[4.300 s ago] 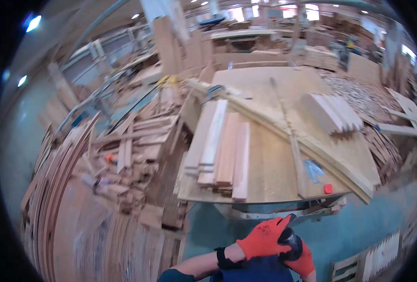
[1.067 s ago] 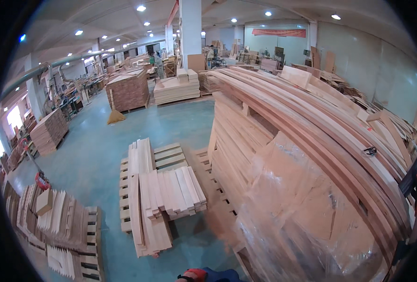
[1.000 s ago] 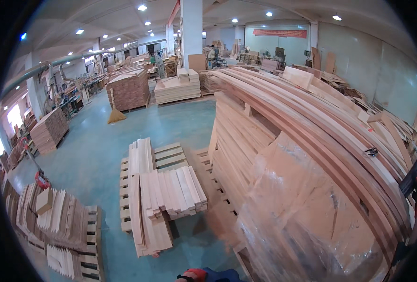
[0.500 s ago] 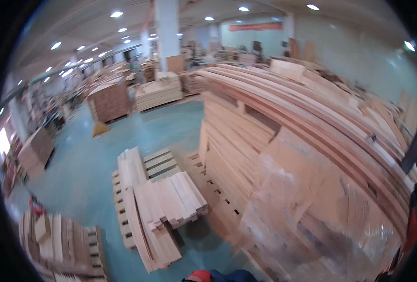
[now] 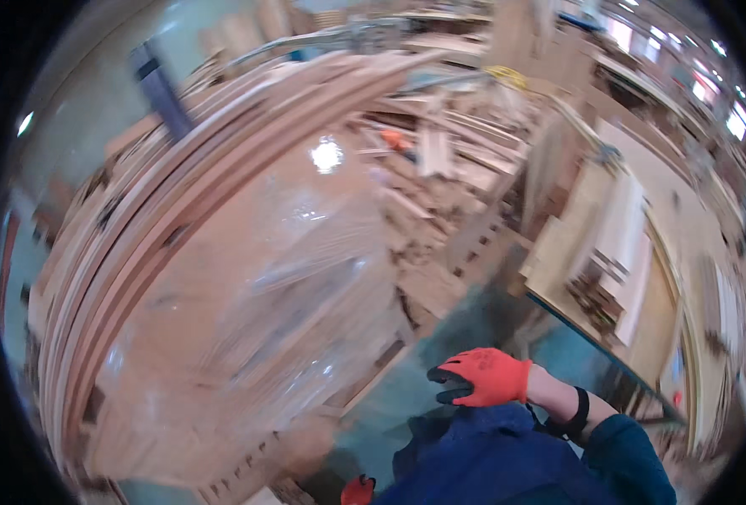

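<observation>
The plastic-wrapped stack of boards (image 5: pixel 246 295) lies just to the left of your right hand (image 5: pixel 482 377), filling the middle and left of the view; its clear wrap is shiny and catches a bright glare near the top. Your right hand, in an orange glove with dark fingertips, hangs in front of your chest with the fingers loosely curled and pointing left toward the stack's near corner. It holds nothing and touches nothing; a strip of teal floor (image 5: pixel 406 396) shows between it and the wrapped wood. A dark band sits at the wrist, above the blue sleeve.

Your left hand (image 5: pixel 358 490) shows only as a sliver of orange glove at the bottom edge, beside your blue jacket; you cannot tell whether it is clenched or loose.

Long bare planks (image 5: pixel 137 210) curve along the far left side of the wrapped stack. To your right stands a worktable (image 5: pixel 608 252) carrying pale boards, well apart from the hand. Loose offcuts (image 5: pixel 440 168) lie scattered beyond, blurred by motion.
</observation>
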Tool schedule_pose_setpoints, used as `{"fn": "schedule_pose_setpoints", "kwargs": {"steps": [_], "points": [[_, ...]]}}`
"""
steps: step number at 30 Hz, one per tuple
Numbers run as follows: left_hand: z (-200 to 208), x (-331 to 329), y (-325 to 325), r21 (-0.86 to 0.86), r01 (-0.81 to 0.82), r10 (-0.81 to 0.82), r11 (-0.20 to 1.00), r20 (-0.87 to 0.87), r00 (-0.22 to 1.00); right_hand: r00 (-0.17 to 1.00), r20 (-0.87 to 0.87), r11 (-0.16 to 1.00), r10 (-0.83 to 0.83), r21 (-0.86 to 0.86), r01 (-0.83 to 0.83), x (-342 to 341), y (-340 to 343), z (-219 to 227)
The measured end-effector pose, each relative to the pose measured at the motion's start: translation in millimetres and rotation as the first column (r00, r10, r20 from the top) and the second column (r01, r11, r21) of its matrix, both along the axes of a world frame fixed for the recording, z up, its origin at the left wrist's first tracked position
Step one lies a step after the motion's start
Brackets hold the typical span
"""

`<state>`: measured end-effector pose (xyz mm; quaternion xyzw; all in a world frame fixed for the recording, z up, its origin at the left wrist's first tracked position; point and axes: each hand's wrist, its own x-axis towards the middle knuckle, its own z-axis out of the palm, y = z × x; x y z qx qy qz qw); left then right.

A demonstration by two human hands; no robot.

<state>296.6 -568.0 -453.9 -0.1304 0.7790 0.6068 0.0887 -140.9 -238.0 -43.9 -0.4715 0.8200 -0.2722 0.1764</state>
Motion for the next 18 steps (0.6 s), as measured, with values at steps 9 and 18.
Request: {"fn": "schedule_pose_setpoints", "kwargs": {"steps": [9,18], "points": [[107.4,-219.8,83.9,-0.587,0.355,-0.142,0.728,0.377,0.915,0.871,0.149,0.878,-0.469,-0.025,0.477,71.3,203.1,-42.0],[199.3,-330.9,363.6,-0.381,0.509,-0.483,0.772,0.168,0.859,0.312,0.217,0.280,-0.925,-0.169,0.945,100.4,398.2,-144.6]]}}
